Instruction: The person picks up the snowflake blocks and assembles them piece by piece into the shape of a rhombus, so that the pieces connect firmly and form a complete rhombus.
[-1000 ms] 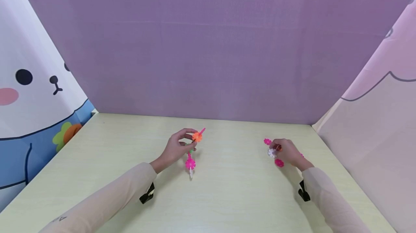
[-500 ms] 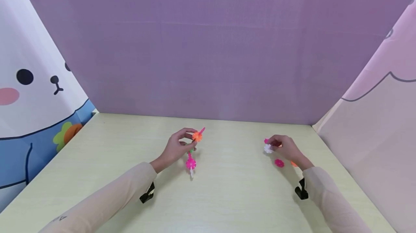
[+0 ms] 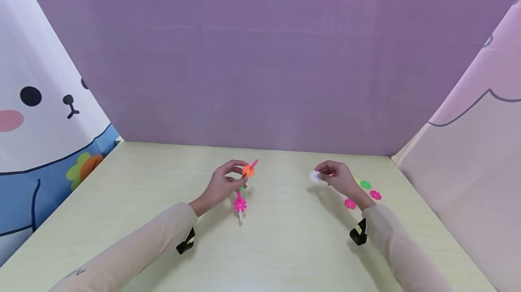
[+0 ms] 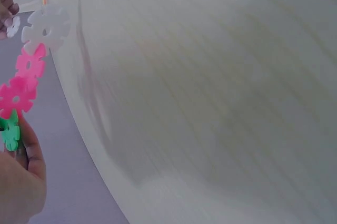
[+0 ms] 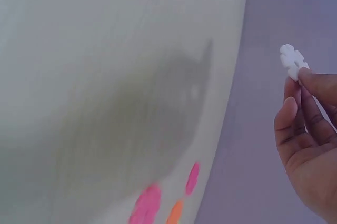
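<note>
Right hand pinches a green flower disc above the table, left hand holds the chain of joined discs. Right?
One error: the flower disc pinched by the right hand is white, not green; the right wrist view shows it. The rest stands: it is above the table, and the left hand holds the chain of joined discs.

Aloft, I grip 1 chain of notched flower discs [image 3: 240, 203], pink beside its white end [image 4: 46, 30]; well apart, I pinch 1 white disc [image 3: 314, 176].
</note>
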Demonstrator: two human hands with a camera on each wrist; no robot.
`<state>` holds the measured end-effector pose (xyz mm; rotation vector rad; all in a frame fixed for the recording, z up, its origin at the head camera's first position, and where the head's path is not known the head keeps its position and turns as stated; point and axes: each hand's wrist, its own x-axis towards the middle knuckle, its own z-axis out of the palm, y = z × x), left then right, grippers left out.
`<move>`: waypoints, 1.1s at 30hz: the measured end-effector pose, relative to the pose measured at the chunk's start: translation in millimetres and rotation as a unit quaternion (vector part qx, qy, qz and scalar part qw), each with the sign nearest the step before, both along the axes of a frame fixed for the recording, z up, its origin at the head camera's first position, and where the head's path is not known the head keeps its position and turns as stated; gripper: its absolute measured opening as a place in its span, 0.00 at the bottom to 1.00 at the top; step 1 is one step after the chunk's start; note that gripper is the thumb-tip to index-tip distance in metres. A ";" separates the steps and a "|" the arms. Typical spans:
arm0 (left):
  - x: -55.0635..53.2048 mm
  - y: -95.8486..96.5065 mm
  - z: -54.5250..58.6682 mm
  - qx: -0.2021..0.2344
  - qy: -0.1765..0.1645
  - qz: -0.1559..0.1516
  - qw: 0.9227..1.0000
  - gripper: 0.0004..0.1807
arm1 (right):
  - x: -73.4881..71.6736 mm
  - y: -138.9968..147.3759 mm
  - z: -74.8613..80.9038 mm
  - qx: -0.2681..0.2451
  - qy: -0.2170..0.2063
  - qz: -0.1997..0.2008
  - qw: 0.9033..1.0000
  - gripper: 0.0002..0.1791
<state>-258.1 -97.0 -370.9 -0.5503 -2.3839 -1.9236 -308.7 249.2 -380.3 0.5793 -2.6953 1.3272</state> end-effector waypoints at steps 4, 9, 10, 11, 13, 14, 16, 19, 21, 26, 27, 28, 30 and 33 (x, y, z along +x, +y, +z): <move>0.3 0.5 0.3 -0.006 0.000 0.002 1.000 0.19 | -2.7 -18.2 5.2 -0.018 -0.015 0.004 1.000 0.09; 0.2 1.4 0.4 -0.004 0.000 0.003 1.000 0.19 | -6.6 -40.6 16.8 -0.038 -0.015 0.018 0.999 0.09; 0.2 1.5 0.3 -0.004 0.000 0.003 1.000 0.19 | -7.4 -45.3 19.4 -0.041 -0.011 0.022 0.999 0.09; 0.0 1.8 0.2 -0.004 0.000 0.003 1.000 0.19 | -8.6 -50.0 21.9 -0.043 -0.009 0.025 0.999 0.08; -0.2 2.1 0.2 -0.005 0.001 0.003 1.000 0.19 | -10.3 -59.8 27.1 -0.049 -0.005 0.031 0.998 0.08; -0.2 2.3 0.3 -0.004 0.001 0.003 1.000 0.19 | -10.8 -64.6 29.9 -0.050 -0.004 0.036 0.998 0.08; -0.2 2.5 0.5 -0.002 0.002 0.002 1.000 0.19 | -11.4 -74.4 35.8 -0.056 -0.009 0.046 0.997 0.08; -0.2 2.9 0.9 -0.001 0.003 0.002 1.000 0.19 | -6.5 -89.7 48.9 -0.059 -0.015 0.061 0.996 0.09; -0.1 3.0 1.1 -0.002 0.002 0.003 1.000 0.19 | -1.5 -99.4 58.3 -0.061 -0.018 0.070 0.996 0.09; -0.4 3.0 1.0 -0.009 0.005 0.003 1.000 0.19 | 7.7 -118.8 74.8 -0.054 -0.018 0.083 0.995 0.10; -0.6 2.9 1.0 -0.010 0.006 0.003 1.000 0.19 | 5.0 -120.9 73.2 -0.053 -0.016 0.085 0.995 0.09; -0.6 2.8 1.1 -0.010 0.008 0.001 1.000 0.19 | 2.0 -122.8 71.1 -0.053 -0.014 0.086 0.995 0.09; -0.4 2.8 1.4 -0.009 0.009 0.000 1.000 0.19 | -5.3 -125.9 65.4 -0.054 -0.009 0.086 0.995 0.08; 0.1 2.6 2.0 -0.002 0.004 -0.004 1.000 0.19 | -16.5 -129.1 56.4 -0.049 -0.006 0.082 0.995 0.07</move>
